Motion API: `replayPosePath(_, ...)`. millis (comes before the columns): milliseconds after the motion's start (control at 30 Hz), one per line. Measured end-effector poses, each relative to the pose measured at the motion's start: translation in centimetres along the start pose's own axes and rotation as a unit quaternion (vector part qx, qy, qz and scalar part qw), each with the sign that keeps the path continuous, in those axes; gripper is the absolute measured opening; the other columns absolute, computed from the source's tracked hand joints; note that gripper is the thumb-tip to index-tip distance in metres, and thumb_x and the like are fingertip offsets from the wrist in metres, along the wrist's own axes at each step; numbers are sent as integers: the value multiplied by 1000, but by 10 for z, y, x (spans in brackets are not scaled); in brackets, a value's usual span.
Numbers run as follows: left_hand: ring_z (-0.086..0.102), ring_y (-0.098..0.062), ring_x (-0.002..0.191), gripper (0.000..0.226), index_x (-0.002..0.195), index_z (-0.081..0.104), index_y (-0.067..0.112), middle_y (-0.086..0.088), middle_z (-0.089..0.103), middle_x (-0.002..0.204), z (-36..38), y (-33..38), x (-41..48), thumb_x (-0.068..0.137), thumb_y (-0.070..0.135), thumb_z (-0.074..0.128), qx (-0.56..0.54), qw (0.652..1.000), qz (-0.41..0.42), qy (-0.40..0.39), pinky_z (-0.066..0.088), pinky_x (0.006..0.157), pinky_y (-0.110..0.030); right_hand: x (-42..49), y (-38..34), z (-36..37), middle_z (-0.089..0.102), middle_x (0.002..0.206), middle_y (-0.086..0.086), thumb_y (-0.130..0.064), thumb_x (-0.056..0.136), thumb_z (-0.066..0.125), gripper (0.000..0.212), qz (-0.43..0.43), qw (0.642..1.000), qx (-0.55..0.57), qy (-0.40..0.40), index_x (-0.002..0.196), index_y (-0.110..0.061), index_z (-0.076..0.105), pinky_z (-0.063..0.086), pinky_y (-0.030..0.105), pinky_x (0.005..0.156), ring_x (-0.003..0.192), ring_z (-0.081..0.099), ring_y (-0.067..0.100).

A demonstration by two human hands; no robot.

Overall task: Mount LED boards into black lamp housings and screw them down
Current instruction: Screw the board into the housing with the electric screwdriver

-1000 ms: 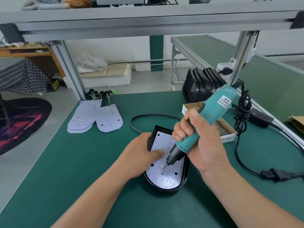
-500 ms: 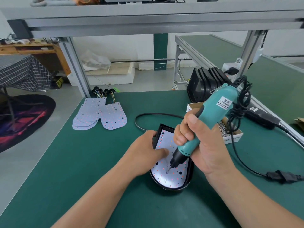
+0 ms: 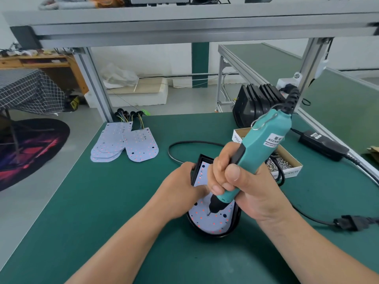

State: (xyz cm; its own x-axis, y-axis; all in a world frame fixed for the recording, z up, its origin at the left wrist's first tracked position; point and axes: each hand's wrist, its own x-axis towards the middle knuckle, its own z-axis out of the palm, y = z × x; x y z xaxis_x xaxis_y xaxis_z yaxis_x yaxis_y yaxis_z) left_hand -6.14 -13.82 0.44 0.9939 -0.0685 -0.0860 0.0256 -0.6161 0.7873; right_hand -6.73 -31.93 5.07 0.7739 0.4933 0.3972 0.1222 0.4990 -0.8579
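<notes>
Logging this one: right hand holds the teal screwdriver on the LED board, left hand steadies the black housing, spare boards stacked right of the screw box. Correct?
One error: the head view shows the spare boards stacked left of the screw box, across the table. The rest stands: right hand on the teal screwdriver, left hand steadying the black housing.
</notes>
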Motion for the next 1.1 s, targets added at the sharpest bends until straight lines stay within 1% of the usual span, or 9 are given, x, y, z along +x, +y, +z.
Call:
replayPosePath(200,54,2,55,26,97,54,40,27,60,66,0,0,0,84,43,76,-11,1000,-4,-4,40,55,-20,-2,-1,-5,47,64,4,-45,82,88,41,-3,1000,12,10,96,-14,64,42,37,62,61,51,25)
replayPosePath(300,60,1,63,27,103,58,39,24,66,78,-1,2,-3,82,45,74,-16,1000,-10,-1,44,61,-26,-2,-5,-5,53,66,7,-44,83,86,41,-35,999,12,22,98,-13,64,46,37,64,63,53,27)
replayPosePath(400,66,1,71,32,106,58,39,26,69,87,-1,4,-5,80,47,74,-29,999,-16,-5,54,67,-31,-2,-14,-9,64,81,13,-44,86,84,41,-84,996,7,38,101,-11,63,52,35,63,64,60,28)
replayPosePath(533,78,-12,85,37,114,61,37,15,78,97,-5,2,-7,79,43,74,-87,995,-24,-29,64,85,-48,2,-33,-28,66,86,7,-56,80,84,51,-107,981,10,162,100,-15,62,48,24,52,54,57,18)
replayPosePath(600,79,-16,87,37,115,63,36,12,80,100,-6,1,-6,80,42,74,-107,994,-22,-29,64,87,-50,5,-39,-47,65,85,5,-58,82,80,48,-90,963,6,255,99,-17,63,45,24,49,52,54,16)
replayPosePath(767,79,-19,94,30,114,72,32,10,81,103,-6,3,-4,85,40,66,-153,988,-15,-33,64,92,-46,5,-46,-105,66,77,6,-26,99,65,14,32,910,-11,413,99,-14,57,49,27,45,55,58,18)
replayPosePath(833,76,-22,82,25,104,75,31,5,80,95,-7,5,-3,83,38,63,-153,988,-23,-23,64,79,-35,-2,-51,-126,70,79,7,-17,100,64,8,65,898,-60,431,102,-12,58,53,29,45,55,65,20)
replayPosePath(933,55,-14,61,15,87,71,25,4,63,73,-10,6,-3,79,34,62,-149,988,-36,-8,48,55,-21,-16,-62,-151,69,87,10,-15,101,67,10,112,891,-150,413,105,-11,60,55,32,44,58,71,25)
replayPosePath(1100,55,-15,65,17,89,72,24,4,62,76,-14,3,0,78,31,61,-158,986,-46,-16,49,60,-26,-36,-77,-178,65,94,15,-23,101,69,17,195,845,-310,389,107,-10,61,55,33,44,53,67,21)
